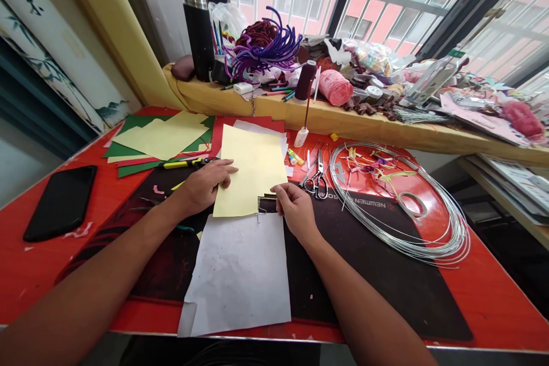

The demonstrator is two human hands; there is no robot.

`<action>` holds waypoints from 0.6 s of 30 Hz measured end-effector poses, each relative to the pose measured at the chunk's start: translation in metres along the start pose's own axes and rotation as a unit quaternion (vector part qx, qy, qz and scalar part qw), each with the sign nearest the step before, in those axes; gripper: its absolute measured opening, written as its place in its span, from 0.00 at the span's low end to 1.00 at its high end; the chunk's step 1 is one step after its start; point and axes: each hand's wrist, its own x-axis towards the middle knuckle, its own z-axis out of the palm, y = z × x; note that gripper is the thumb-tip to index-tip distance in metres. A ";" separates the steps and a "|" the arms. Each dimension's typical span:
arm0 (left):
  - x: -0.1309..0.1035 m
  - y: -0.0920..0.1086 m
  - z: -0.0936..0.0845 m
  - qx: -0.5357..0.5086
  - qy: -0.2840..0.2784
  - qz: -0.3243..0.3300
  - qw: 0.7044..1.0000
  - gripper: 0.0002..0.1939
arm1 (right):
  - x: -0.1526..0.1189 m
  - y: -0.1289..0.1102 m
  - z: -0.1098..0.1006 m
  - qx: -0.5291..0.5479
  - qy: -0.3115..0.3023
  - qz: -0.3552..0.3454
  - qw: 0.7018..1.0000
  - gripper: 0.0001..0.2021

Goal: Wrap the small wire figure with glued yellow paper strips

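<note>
A pale yellow sheet of paper (253, 163) lies at the middle of the desk, its lower right corner cut away or folded; which one I cannot tell. My left hand (208, 183) rests on the sheet's left edge with its fingers stretched out flat. Thumb and forefinger of my right hand (294, 209) pinch the sheet near that lower right corner. Beside these fingertips a small dark and silvery piece (262, 206) shows at the notch, too small to make out. A creased white sheet (242, 277) lies below, nearer to me, partly under the yellow one.
Scissors (317, 177), a small glue bottle (301, 137) and a large wire coil (446, 240) lie right. Yellow and green papers (163, 134), a yellow-handled cutter (180, 164) and a black phone (62, 203) are left. Behind, the crowded sill holds a thermos (198, 40) and yarn (334, 87).
</note>
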 end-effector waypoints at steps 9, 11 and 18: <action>0.000 0.000 -0.001 -0.002 -0.004 -0.003 1.000 0.13 | 0.001 0.001 0.001 0.006 0.000 0.001 1.000 0.17; 0.000 0.001 -0.001 -0.002 -0.006 -0.005 1.000 0.13 | 0.001 0.000 0.000 0.004 0.001 0.002 1.000 0.18; -0.001 0.000 0.000 0.005 0.002 0.005 1.000 0.12 | 0.000 0.001 0.000 0.001 -0.001 0.001 1.000 0.17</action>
